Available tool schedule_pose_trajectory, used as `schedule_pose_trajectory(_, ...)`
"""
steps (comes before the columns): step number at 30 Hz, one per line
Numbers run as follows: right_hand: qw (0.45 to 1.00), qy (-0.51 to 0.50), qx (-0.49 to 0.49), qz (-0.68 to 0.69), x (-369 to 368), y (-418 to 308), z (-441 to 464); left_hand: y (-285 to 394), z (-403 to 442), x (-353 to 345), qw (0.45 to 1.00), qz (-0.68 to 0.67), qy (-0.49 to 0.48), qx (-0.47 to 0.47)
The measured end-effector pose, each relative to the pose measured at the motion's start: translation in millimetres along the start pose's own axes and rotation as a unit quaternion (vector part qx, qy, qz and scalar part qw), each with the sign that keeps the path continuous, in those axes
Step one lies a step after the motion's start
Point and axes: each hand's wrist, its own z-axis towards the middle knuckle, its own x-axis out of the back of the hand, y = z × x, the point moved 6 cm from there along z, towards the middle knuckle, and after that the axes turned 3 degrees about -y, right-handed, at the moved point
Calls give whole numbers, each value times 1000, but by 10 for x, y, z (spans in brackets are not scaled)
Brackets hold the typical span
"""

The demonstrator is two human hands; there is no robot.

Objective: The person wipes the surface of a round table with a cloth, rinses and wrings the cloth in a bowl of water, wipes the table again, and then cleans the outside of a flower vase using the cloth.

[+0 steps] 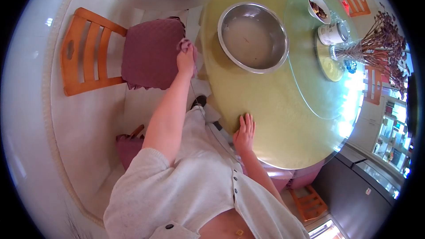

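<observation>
My left hand [187,62] is closed around a crumpled mauve cloth [185,44]; part of the cloth hangs below the fist. This hand is over the edge of a chair seat with a quilted mauve cover [152,55], close to the table's rim. My right hand [245,136] lies flat on the edge of the round yellow-green table [274,102], fingers stretched out and holding nothing. Farther along the tabletop stands a steel basin [253,39] containing cloudy water with small dark bits in it.
A glass turntable [305,75] carries a white bowl [318,8] of dark pieces, a white can [333,33] and a vase of dried flowers [376,46]. A wooden chair back [88,53] is at left. More chairs surround the table, and a dark grey cabinet [354,186] is at lower right.
</observation>
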Motion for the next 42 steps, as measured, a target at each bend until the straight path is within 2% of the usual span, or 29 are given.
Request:
schedule_pose_trajectory(2, 1000, 12, 8, -6, -28, 19, -3, 44, -457, 63, 998, 30, 42, 38)
schedule_pose_trajectory(4, 1000, 15, 13, -9, -30, 29, -12, -318, -658, 176, 991, 127, 35, 2)
schedule_pose_trajectory(6, 1000, 17, 17, -12, -39, 37, -19, -296, -1118, 198, 975, 181, 93, -86)
schedule_pose_trajectory(8, 999, 15, 24, -22, -46, 50, -18, -518, -1532, 187, 988, 137, 70, 29)
schedule_pose_trajectory(10, 999, 19, 27, -21, -29, 34, -21, -1344, -1781, 190, 995, 6, 52, 86)
schedule_pose_trajectory(13, 999, 19, 29, -20, -24, 38, -27, -1220, -2051, 123, 994, -30, 37, 102)
schedule_pose_trajectory(14, 999, 18, 28, -21, -28, 52, -11, -1136, -2015, 117, 994, -30, 38, 101)
schedule_pose_trajectory(16, 999, 18, 32, -16, -19, 68, 7, -925, -1791, 69, 984, -152, 27, 93)
schedule_pose_trajectory(17, 999, 15, 34, -12, -16, 58, -17, -761, -1630, 72, 984, -151, 26, 96)
schedule_pose_trajectory(19, 999, 7, 28, -21, 8, 69, -34, -416, -1266, 101, 995, -26, 70, 70)
schedule_pose_trajectory(23, 999, 14, 8, -32, -43, 64, 10, -293, -878, 92, 996, -34, 76, 35)
schedule_pose_trajectory(25, 999, 17, -1, -27, -40, 24, 0, -358, -521, 82, 994, -84, 61, 36)
schedule_pose_trajectory(27, 999, 25, -4, -27, -14, 10, 49, -344, 27, -2, 996, -64, -30, 59)
schedule_pose_trajectory(28, 999, 14, -11, -30, -24, 12, 54, -152, 126, -77, 996, -65, -35, 57)
schedule_pose_trajectory(29, 999, 2, -21, -32, -35, 20, 54, 232, 170, -106, 989, 147, 2, 17)
schedule_pose_trajectory(30, 999, 6, -25, -34, -30, 20, 75, 466, 234, -165, 935, 351, 38, -24)
schedule_pose_trajectory(31, 999, 2, -33, -26, -39, 19, 71, 410, 333, -240, 936, 351, 32, -25)
schedule_pose_trajectory(32, 999, -5, -41, -18, -42, 24, 38, 507, 340, -312, 881, 438, 85, -158)
schedule_pose_trajectory(33, 999, -9, -47, -19, -42, 25, 8, 621, 218, -398, 799, 512, 136, -285)
schedule_pose_trajectory(34, 999, -6, -46, -27, -49, 22, 2, 591, 168, -413, 799, 514, 131, -283)
schedule_pose_trajectory(36, 998, 3, -47, -31, -39, 13, 41, 523, 56, -607, 709, 615, 5, -345)
schedule_pose_trajectory(40, 999, -1, -38, -3, 89, -23, 53, 347, -581, -796, 702, 593, -48, -393)
schedule_pose_trajectory(42, 999, -2, -45, 2, 120, 30, 34, 169, -1049, -881, 707, 587, -123, -375)
